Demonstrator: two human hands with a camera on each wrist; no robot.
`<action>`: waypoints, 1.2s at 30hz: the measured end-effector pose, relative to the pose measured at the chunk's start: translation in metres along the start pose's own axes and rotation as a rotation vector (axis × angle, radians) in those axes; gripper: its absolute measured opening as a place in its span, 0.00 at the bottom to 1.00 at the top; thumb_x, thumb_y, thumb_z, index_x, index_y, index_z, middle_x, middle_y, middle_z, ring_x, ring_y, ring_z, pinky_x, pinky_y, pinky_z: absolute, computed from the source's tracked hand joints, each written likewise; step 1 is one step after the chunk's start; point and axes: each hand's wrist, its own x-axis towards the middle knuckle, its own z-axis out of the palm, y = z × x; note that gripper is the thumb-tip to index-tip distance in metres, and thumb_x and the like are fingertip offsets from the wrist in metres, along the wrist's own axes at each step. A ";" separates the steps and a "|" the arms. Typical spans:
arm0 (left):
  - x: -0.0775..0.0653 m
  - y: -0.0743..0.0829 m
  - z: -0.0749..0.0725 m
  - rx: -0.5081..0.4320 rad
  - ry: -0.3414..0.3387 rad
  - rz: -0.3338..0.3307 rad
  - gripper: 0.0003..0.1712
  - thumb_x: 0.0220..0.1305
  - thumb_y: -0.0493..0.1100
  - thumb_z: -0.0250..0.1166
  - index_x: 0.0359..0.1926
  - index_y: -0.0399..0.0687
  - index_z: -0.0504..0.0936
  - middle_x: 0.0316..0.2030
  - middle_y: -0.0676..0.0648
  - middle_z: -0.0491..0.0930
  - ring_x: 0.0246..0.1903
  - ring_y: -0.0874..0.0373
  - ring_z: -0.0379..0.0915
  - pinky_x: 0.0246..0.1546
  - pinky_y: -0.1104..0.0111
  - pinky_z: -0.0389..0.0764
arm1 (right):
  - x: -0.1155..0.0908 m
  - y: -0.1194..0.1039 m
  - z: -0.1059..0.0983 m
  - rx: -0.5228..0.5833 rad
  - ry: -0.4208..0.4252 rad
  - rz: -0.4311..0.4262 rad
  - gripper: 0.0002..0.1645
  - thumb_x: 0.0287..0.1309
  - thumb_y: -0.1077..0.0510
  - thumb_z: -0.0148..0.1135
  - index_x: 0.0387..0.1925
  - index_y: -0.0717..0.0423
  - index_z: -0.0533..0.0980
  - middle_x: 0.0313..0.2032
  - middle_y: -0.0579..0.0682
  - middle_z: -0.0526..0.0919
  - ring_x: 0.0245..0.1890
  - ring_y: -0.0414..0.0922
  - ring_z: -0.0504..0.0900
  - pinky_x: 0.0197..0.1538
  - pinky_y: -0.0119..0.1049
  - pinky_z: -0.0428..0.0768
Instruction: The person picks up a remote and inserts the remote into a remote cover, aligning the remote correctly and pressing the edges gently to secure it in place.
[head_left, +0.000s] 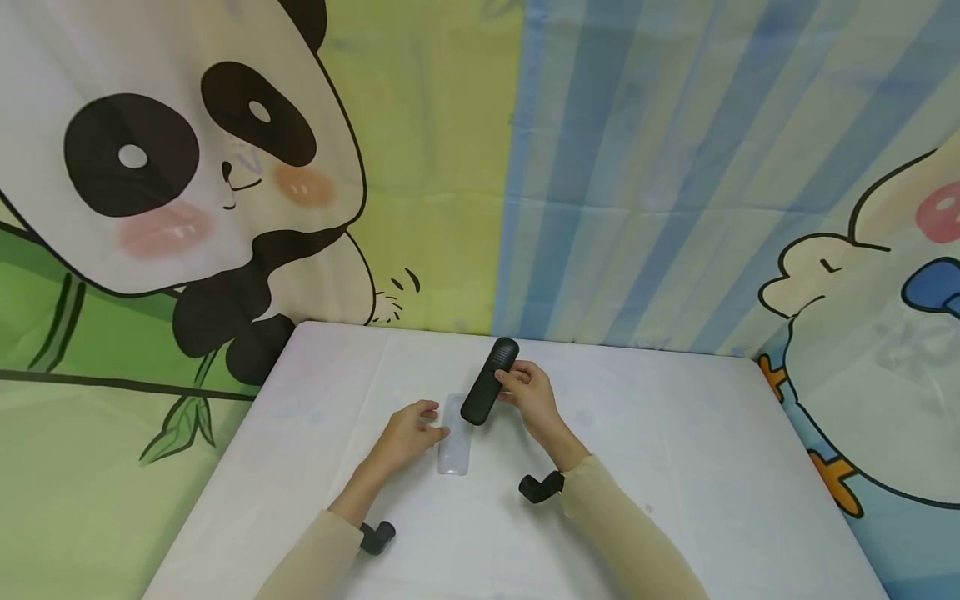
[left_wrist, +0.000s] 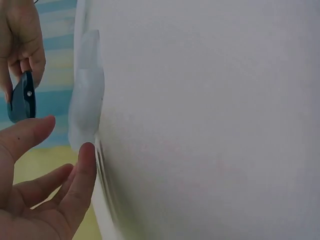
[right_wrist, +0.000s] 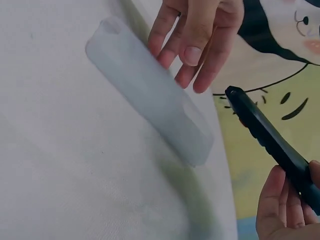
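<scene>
A black remote control (head_left: 490, 382) with small buttons is held up at a tilt by my right hand (head_left: 534, 402), thumb on one face and fingers behind. In the right wrist view the remote (right_wrist: 270, 135) shows edge-on, its lower end between thumb and fingers. A clear plastic sleeve (head_left: 454, 446), long and narrow, is beside it, partly behind the remote's lower end in the head view. My left hand (head_left: 405, 435) is at the sleeve's left edge, fingers loosely bent and thumb apart. In the left wrist view its fingertip is right by the end of the sleeve (left_wrist: 87, 107).
A white-covered table (head_left: 675, 433) lies under both hands. Behind it hangs a cloth backdrop (head_left: 420, 167) with a panda and stripes. Black wrist devices (head_left: 540, 487) stick out below the forearms.
</scene>
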 end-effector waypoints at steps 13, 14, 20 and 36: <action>0.012 0.001 0.009 0.066 -0.068 0.018 0.30 0.56 0.41 0.75 0.56 0.30 0.78 0.43 0.43 0.82 0.38 0.52 0.79 0.39 0.59 0.81 | 0.024 0.013 0.016 -0.118 -0.012 0.093 0.23 0.63 0.66 0.66 0.53 0.76 0.69 0.39 0.64 0.84 0.33 0.52 0.85 0.49 0.60 0.80; 0.012 0.001 0.009 0.065 -0.069 0.016 0.30 0.56 0.41 0.75 0.56 0.29 0.78 0.43 0.43 0.81 0.38 0.52 0.79 0.39 0.59 0.81 | 0.025 0.014 0.017 -0.120 -0.011 0.104 0.23 0.63 0.66 0.66 0.54 0.76 0.69 0.40 0.64 0.84 0.33 0.52 0.85 0.50 0.62 0.78; 0.015 0.000 0.010 0.065 -0.070 0.031 0.30 0.56 0.40 0.76 0.56 0.28 0.78 0.42 0.43 0.81 0.37 0.54 0.77 0.37 0.61 0.81 | 0.027 0.031 0.023 -0.131 0.018 0.103 0.23 0.63 0.63 0.68 0.53 0.72 0.69 0.37 0.58 0.83 0.30 0.46 0.84 0.44 0.51 0.84; 0.017 -0.005 0.010 0.093 -0.061 0.084 0.28 0.52 0.36 0.76 0.54 0.28 0.80 0.42 0.40 0.77 0.34 0.55 0.74 0.32 0.64 0.77 | 0.025 0.038 0.026 -0.168 -0.101 0.115 0.18 0.65 0.66 0.64 0.51 0.73 0.71 0.36 0.58 0.83 0.30 0.45 0.83 0.38 0.44 0.86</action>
